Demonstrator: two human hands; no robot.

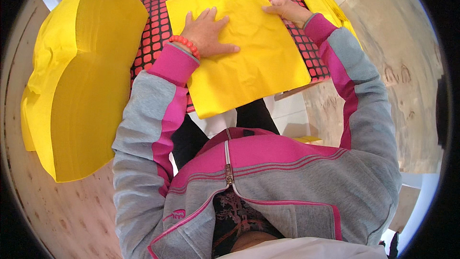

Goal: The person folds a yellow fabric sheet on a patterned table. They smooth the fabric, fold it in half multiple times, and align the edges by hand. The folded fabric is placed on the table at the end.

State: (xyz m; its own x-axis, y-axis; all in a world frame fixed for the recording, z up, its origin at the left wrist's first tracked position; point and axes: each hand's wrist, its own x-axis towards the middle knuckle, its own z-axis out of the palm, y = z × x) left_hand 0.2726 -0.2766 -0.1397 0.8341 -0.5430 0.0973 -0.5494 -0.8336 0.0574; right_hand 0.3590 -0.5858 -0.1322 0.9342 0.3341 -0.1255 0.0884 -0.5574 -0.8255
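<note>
A yellow fabric sheet (pixel 254 62), slightly creased, lies over a red-and-black checked surface (pixel 155 19) in front of me. Its near edge hangs out over my lap. My left hand (pixel 207 32), with a red bead bracelet at the wrist, rests flat on the upper left of the sheet, fingers spread. At the sheet's right edge, my right hand (pixel 290 12) pinches the fabric, thumb on top and the other fingers partly hidden.
A tall stack of yellow fabric sheets (pixel 91 81) stands on a wooden board (pixel 72 211) at my left. More folded yellow pieces (pixel 323 2) lie at the far right of the checked surface. A wooden panel (pixel 397 67) is on the right.
</note>
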